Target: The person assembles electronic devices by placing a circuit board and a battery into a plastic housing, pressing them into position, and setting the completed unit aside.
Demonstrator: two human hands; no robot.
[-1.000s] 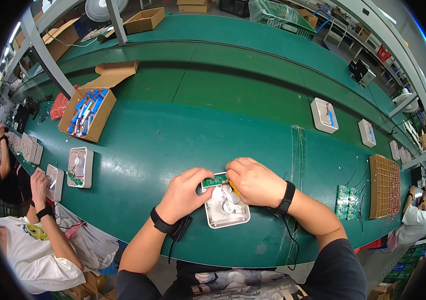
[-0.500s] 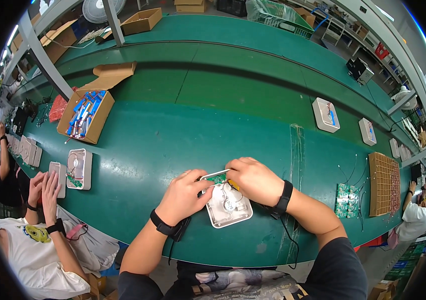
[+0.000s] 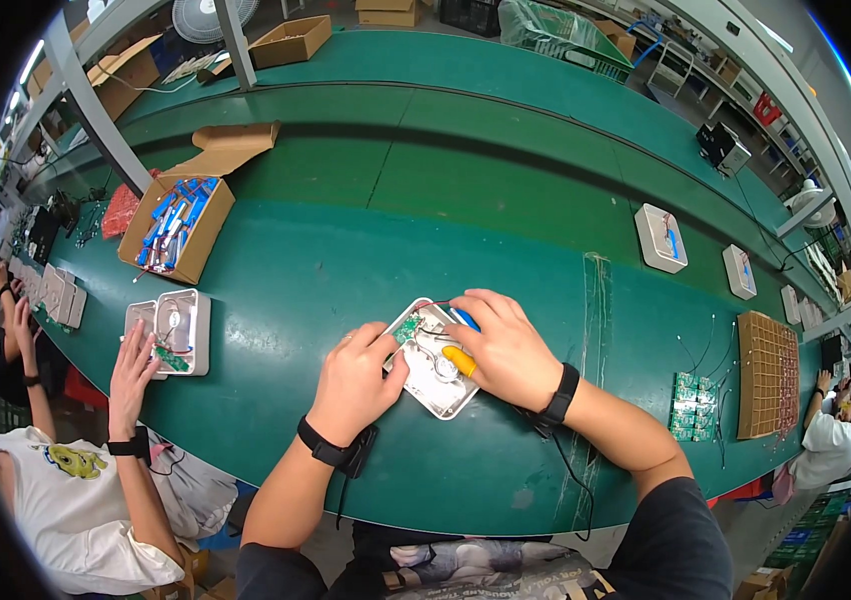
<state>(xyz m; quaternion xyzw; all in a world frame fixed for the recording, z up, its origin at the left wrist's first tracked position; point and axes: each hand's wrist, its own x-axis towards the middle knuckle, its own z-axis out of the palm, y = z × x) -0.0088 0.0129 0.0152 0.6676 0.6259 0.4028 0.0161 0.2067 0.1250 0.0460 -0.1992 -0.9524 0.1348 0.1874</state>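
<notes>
A white plastic housing (image 3: 443, 400) lies tilted on the green bench in front of me, its open side up, with wires and a round part inside. My left hand (image 3: 354, 385) grips its left edge, the thumb by a small green circuit board (image 3: 407, 329). My right hand (image 3: 508, 345) is curled over the housing's far right side, closed on a blue cylindrical battery (image 3: 465, 318) that is mostly hidden under the fingers. A yellow finger cot (image 3: 460, 360) covers one of its fingertips, which reaches into the housing.
Left stands a cardboard box (image 3: 208, 235) of blue batteries. Beside it a co-worker's hand (image 3: 130, 378) touches white housings (image 3: 200, 335). Circuit boards (image 3: 694, 405) and a brown gridded tray (image 3: 768, 375) lie right. More housings (image 3: 661, 240) sit on the far green strip.
The housing has turned and shifted slightly away from me. The blue battery now shows by my right hand. The co-worker's hands have separated, and their housings have moved right.
</notes>
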